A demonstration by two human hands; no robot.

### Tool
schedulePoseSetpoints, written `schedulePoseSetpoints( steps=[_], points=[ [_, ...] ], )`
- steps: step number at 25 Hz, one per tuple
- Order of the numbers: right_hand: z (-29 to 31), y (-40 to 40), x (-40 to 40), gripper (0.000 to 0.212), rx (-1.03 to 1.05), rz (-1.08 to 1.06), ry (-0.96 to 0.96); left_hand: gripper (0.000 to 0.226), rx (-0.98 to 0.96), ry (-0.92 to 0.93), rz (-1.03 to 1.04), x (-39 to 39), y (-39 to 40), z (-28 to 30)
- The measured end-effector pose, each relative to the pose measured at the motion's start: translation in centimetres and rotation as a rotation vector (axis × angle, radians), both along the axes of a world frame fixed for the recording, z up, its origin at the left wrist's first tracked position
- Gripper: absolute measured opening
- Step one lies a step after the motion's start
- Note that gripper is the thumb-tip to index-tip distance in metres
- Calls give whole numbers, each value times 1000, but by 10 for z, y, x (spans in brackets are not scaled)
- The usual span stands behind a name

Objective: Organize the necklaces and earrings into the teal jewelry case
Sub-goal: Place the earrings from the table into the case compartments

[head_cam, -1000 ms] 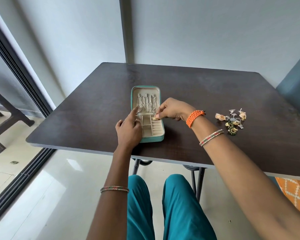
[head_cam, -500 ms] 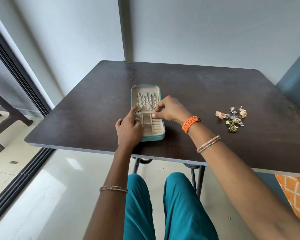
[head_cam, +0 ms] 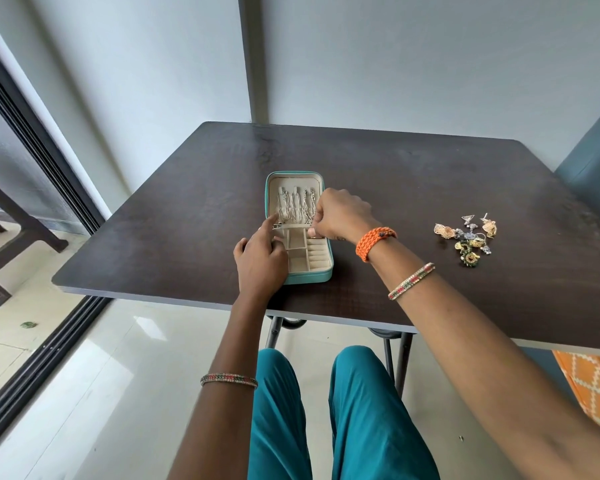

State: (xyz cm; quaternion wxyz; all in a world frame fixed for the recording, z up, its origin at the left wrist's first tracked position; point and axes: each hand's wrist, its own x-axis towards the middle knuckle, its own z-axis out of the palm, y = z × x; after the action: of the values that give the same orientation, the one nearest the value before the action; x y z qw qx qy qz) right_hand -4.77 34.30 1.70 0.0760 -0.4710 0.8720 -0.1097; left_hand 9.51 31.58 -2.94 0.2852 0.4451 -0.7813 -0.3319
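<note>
The teal jewelry case point(head_cam: 309, 278) lies open near the front edge of the dark table point(head_cam: 174, 237). Its lid lies flat at the far side, and several silver necklaces point(head_cam: 293, 207) hang in it. The near half has cream compartments, and a small gold piece point(head_cam: 314, 238) lies in the upper right one. My left hand point(head_cam: 260, 263) rests on the case's left side, its index finger touching the lid's pocket edge. At the lower right of the lid, my right hand point(head_cam: 342, 214) pinches the end of a necklace chain. A pile of earrings point(head_cam: 468, 237) lies on the table to the right.
A grey wall and pillar stand behind the table. A sliding door track runs along the left, with dark furniture beyond it. An orange patterned cloth point(head_cam: 593, 386) shows below the table's right edge. My knees in teal trousers are under the table.
My right hand has moved up from the case's compartments to the lower right of the lid. The left index finger has stretched up to the pocket edge. The earring pile has not moved.
</note>
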Motion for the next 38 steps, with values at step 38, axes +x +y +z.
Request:
schedulePoseSetpoints(
  steps=[38],
  points=[
    [-11,18,2,15,-206,-291,-903,42,47,207,56,0,-2,-15]
  ],
)
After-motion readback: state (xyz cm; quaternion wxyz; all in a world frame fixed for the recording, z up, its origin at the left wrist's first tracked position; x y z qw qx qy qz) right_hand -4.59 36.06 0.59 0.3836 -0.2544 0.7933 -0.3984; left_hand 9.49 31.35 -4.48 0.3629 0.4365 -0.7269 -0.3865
